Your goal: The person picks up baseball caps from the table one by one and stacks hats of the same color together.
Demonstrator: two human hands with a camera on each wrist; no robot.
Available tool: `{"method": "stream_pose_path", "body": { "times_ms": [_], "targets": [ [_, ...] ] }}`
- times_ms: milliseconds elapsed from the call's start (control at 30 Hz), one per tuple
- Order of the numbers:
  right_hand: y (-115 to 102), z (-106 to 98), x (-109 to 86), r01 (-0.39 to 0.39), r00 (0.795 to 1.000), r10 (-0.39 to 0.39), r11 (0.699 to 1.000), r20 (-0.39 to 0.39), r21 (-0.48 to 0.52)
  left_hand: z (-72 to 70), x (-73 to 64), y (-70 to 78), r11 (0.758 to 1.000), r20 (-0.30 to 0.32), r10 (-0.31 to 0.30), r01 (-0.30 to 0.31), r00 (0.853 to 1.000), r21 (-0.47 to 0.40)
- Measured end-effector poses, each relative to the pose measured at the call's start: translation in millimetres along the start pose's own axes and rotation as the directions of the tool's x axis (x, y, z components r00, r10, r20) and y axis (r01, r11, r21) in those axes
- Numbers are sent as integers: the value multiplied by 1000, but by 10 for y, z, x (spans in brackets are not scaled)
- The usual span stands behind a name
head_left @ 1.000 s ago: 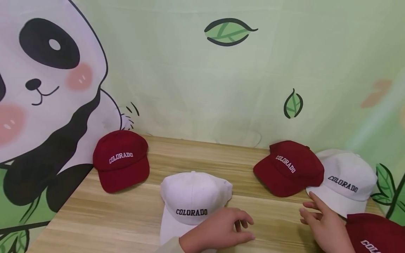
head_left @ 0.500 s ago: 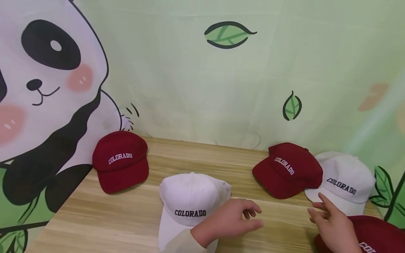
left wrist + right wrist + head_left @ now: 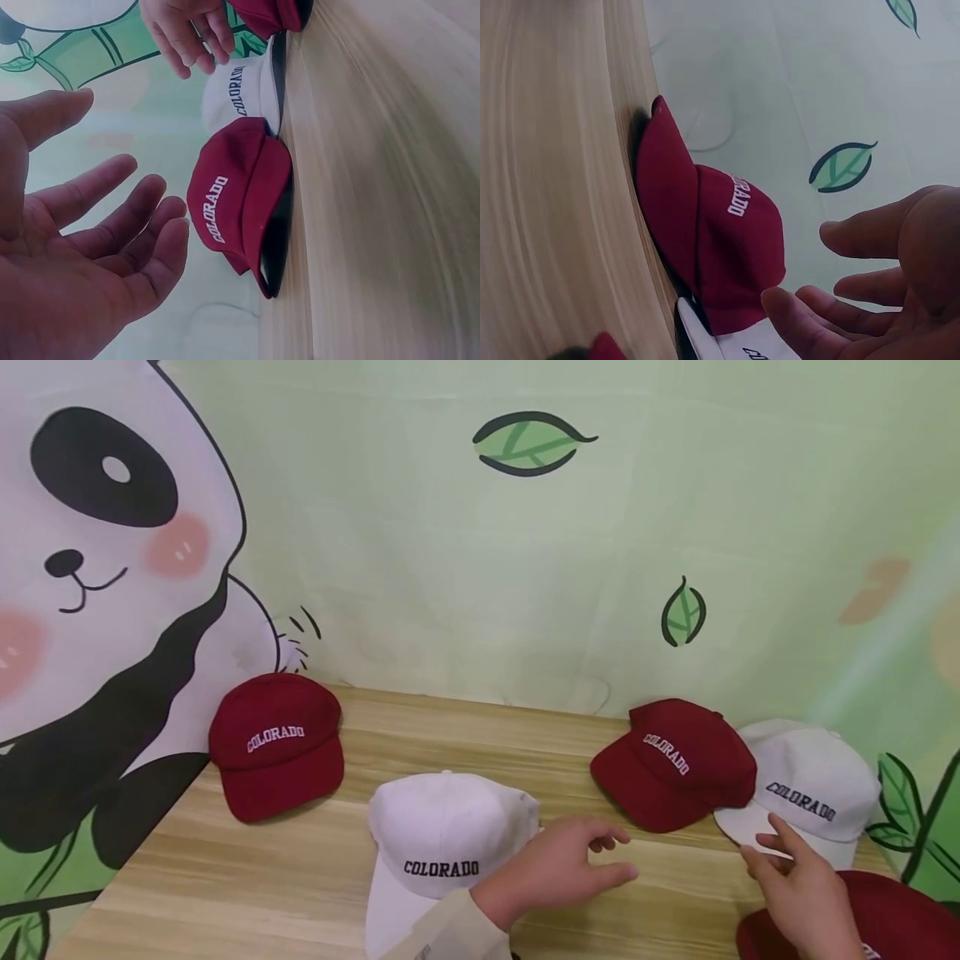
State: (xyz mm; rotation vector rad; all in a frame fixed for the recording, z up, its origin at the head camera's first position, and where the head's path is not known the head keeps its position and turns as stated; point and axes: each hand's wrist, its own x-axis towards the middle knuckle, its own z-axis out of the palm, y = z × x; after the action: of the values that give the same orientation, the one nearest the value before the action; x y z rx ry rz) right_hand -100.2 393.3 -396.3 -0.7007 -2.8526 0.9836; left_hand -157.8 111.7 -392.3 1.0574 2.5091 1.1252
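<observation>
My left hand [image 3: 566, 867] hovers in front of the white cap [image 3: 442, 814] with black COLORADO lettering, overlapping its right side in the head view. Its fingers are loosely bent with nothing between them. To the right, my right hand [image 3: 810, 893] is held over the front red cap [image 3: 900, 914], fingers relaxed, also holding nothing. Just beyond its fingertips lies the brim of another white cap [image 3: 806, 777], with a red cap [image 3: 675, 764] leaning against its left side. In the right wrist view, the thumb and fingers [image 3: 874, 232] are spread apart near that leaning red cap [image 3: 735, 247].
A further red cap [image 3: 277, 752] sits alone at the back left of the wooden table [image 3: 480, 718]. Behind the table hangs a green cloth backdrop [image 3: 420, 552] printed with a panda [image 3: 172, 635] and leaves.
My left hand has moved right and slightly away from me, and more of its sleeve shows. My right hand has shifted a little to the right. The caps stay put while the head view shifts slightly.
</observation>
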Motion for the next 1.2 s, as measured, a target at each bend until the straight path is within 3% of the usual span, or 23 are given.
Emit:
{"method": "stream_pose_path", "body": {
  "times_ms": [200,467,733,967,1200],
  "targets": [
    [15,-62,47,-12,999,11,1000,-41,-19,52,137,42,1000,18,-4,4,1000,-1],
    [92,-145,96,-7,995,6,1000,-100,-9,238,336,106,999,53,-1,3,999,-43],
    [114,-189,140,-16,996,13,1000,-94,-25,469,512,226,999,68,4,0,998,-47],
    [155,-191,217,-67,995,65,998,-72,-19,610,673,272,1000,93,2,0,996,-21],
    [238,-188,268,-68,995,67,998,-75,-7,731,773,282,998,106,-54,57,993,-24]
  ]
}}
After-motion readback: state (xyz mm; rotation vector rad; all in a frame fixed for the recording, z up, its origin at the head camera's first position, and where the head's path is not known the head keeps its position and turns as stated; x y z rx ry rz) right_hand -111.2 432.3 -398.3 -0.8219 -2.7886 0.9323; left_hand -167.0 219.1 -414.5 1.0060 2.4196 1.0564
